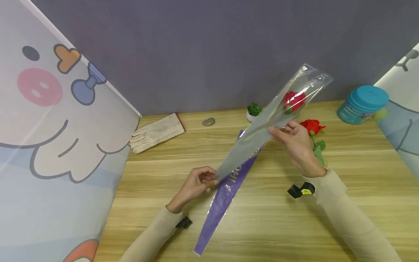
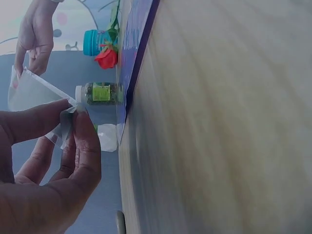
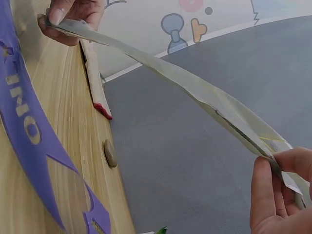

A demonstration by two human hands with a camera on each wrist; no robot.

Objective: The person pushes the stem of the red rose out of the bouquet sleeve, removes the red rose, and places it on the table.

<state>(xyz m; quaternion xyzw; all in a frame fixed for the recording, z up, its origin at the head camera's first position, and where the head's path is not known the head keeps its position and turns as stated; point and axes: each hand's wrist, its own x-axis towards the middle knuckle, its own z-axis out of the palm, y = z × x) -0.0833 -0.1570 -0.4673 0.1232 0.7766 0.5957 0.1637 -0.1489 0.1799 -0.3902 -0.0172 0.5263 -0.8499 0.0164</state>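
Note:
A long, tapering flower sleeve (image 1: 243, 145), greyish with a clear upper end, slants between both hands above the table. My left hand (image 1: 193, 183) pinches its narrow lower end between thumb and fingers. Higher up, my right hand (image 1: 298, 145) pinches the sleeve's side edge, with the thumb on the near face. A red rose (image 1: 294, 101) shows through the clear wide end; its stem is hidden by the grey film. Beneath lies a purple flower sleeve (image 1: 222, 203) with gold lettering, partly covered in the head view.
Another red rose (image 1: 312, 126) with green leaves lies beyond my right hand. Along the back are a work glove (image 1: 158, 133), a grey stone (image 1: 208, 122), a small potted plant (image 1: 253, 111) and a blue tub (image 1: 361, 105). A green-labelled jar (image 2: 101, 93) shows in the left wrist view.

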